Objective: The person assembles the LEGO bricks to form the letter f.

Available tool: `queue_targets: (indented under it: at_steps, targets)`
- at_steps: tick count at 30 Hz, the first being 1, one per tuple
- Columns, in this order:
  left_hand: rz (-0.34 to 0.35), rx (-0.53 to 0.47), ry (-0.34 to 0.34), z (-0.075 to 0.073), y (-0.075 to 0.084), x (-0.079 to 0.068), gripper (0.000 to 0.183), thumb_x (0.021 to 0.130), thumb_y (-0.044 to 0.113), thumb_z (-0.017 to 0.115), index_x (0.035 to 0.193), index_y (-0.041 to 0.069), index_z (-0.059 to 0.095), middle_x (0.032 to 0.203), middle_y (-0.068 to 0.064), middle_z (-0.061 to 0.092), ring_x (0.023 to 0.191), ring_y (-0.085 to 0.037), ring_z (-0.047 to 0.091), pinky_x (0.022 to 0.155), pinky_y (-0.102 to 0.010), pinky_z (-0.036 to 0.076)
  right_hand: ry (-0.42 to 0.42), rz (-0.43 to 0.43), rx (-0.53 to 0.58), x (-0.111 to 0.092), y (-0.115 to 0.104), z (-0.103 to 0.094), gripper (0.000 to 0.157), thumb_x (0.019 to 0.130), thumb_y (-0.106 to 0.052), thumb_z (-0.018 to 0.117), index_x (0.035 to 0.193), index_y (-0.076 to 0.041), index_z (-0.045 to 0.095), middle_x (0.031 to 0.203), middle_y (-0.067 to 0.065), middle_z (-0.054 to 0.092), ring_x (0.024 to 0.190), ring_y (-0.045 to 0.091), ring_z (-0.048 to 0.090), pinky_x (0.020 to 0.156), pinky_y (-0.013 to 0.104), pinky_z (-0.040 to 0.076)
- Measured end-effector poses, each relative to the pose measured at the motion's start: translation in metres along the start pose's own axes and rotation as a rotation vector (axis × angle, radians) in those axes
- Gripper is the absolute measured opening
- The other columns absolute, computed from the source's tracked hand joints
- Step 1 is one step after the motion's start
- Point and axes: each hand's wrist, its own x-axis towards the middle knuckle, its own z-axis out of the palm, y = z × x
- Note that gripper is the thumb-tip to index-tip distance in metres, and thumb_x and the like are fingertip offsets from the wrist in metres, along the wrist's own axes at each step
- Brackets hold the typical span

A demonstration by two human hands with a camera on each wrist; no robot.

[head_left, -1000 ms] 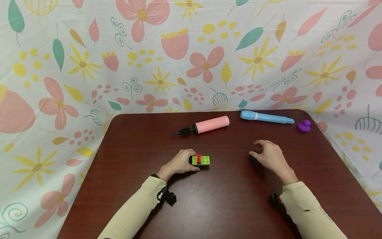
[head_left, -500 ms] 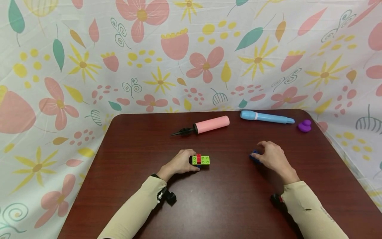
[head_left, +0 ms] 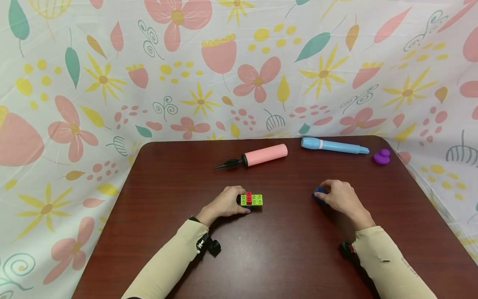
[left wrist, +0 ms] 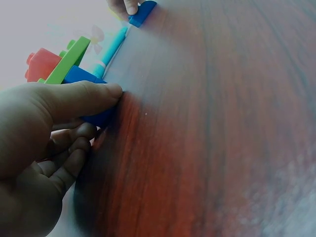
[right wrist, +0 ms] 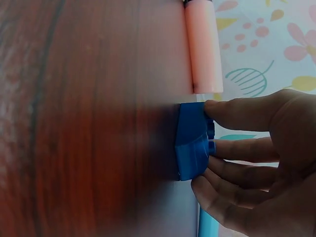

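My left hand point(head_left: 224, 202) grips a small stack of toy building bricks between thumb and fingers. A red brick point(head_left: 248, 198) sits on a lime-green plate point(head_left: 257, 200), which rests on a blue brick point(left wrist: 81, 75) low in the hand. To the right, my right hand point(head_left: 341, 198) pinches a separate blue building brick point(right wrist: 191, 143) with a curved side. In the right wrist view its studs face the palm, the thumb is at one end and fingertips are at the other. This brick is at the tabletop, apart from the stack.
Behind the hands lie a pink hand pump point(head_left: 266, 155) with a black nozzle and a light blue pump-like tube point(head_left: 336, 146). A purple rubber-duck-like toy point(head_left: 381, 157) stands near the far right corner. The brown table point(head_left: 246, 265) ends against a flowered cloth point(head_left: 224, 83).
My right hand has shifted slightly right, and its fingers have closed in on the blue brick, more of which now shows. The left hand and its stack have stayed put.
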Motion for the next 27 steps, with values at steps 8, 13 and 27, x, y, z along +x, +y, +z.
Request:
queue_targets:
  at_steps: [8,13,27]
  targets:
    - [0.013,-0.002,0.008,-0.0011,-0.0006,0.0006,0.055,0.075,0.034,0.084,0.118,0.004,0.067,0.113,-0.004,0.067,0.109,-0.021,0.062,0.093,-0.033,0.049,-0.012,-0.012,0.004,0.0006,0.0005,-0.0005,0.034,0.088,-0.029,0.072,0.107,0.000,0.071,0.093,0.014,0.072,0.079,0.026,0.064,0.069,0.045,0.050]
    - [0.017,-0.002,0.007,-0.0009,-0.0013,0.0006,0.055,0.075,0.035,0.084,0.117,0.004,0.067,0.113,-0.004,0.067,0.108,-0.020,0.062,0.093,-0.033,0.050,-0.007,-0.022,-0.002,0.0008,0.0001,-0.0005,0.033,0.087,-0.028,0.073,0.107,-0.001,0.072,0.096,0.017,0.072,0.077,0.027,0.062,0.067,0.044,0.048]
    - [0.025,0.006,0.006,-0.0007,-0.0015,0.0007,0.054,0.076,0.034,0.084,0.117,0.004,0.067,0.113,-0.005,0.066,0.109,-0.021,0.062,0.094,-0.033,0.049,0.015,-0.036,-0.004,0.0001,-0.0004,0.0001,0.033,0.087,-0.025,0.074,0.109,-0.001,0.073,0.099,0.020,0.072,0.076,0.030,0.061,0.064,0.041,0.047]
